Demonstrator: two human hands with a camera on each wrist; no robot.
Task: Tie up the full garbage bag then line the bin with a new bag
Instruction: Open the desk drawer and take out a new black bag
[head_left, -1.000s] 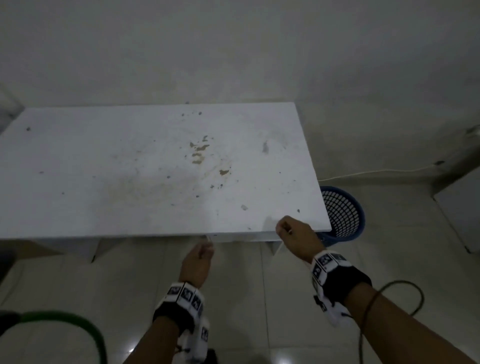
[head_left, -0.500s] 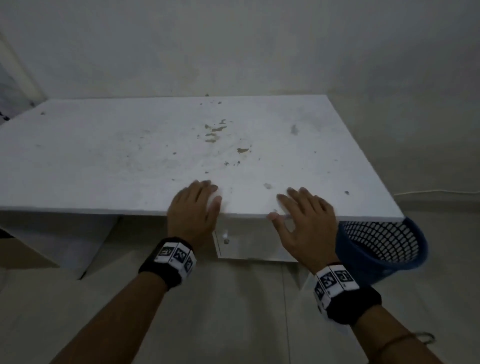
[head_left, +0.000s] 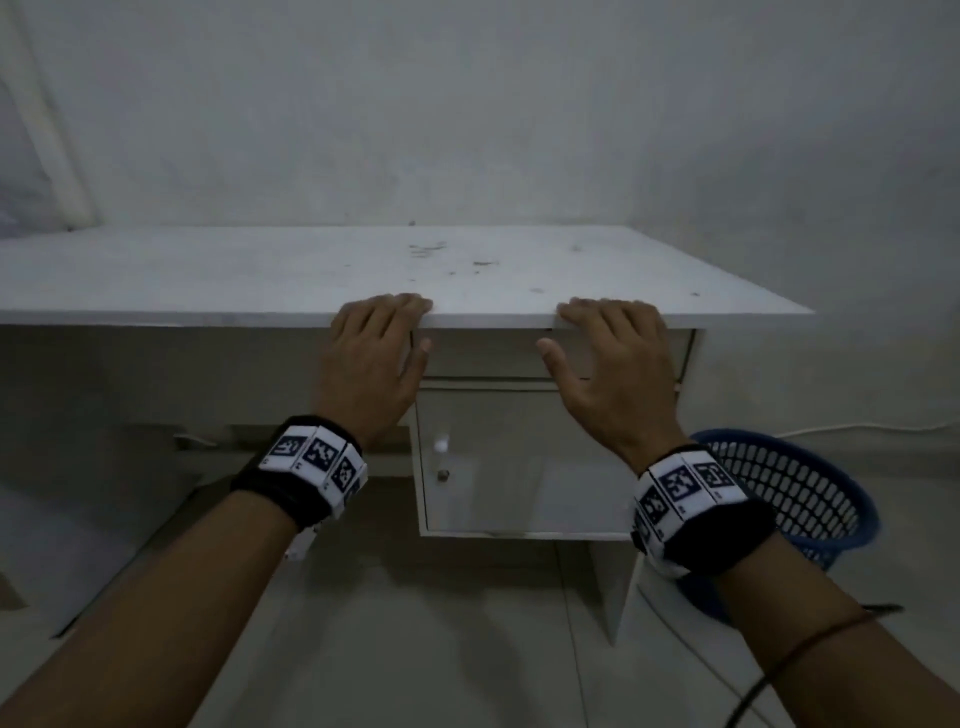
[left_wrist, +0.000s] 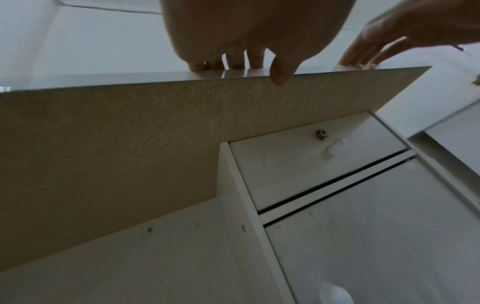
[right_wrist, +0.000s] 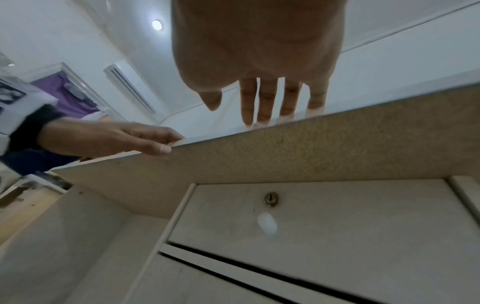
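A blue mesh bin (head_left: 789, 499) stands on the floor at the right of the white desk (head_left: 208, 280), partly hidden by my right wrist. No garbage bag shows in any view. My left hand (head_left: 376, 353) and my right hand (head_left: 605, 358) both rest flat on the desk's front edge, fingers straight, thumbs hanging below the edge. From below, the left wrist view shows the left fingertips (left_wrist: 233, 63) on the edge, and the right wrist view shows the right fingertips (right_wrist: 262, 119) there. Neither hand holds anything.
Under the desktop sits a drawer (right_wrist: 311, 222) with a keyhole and white knob, and below it a cabinet door (head_left: 519, 467) with a knob. A white cable (head_left: 857, 428) runs along the wall base. Tiled floor lies in front of the desk.
The view has dropped much lower, nearly level with the desktop. My hands went from loosely curled at the edge to flat on it, and they stay there.
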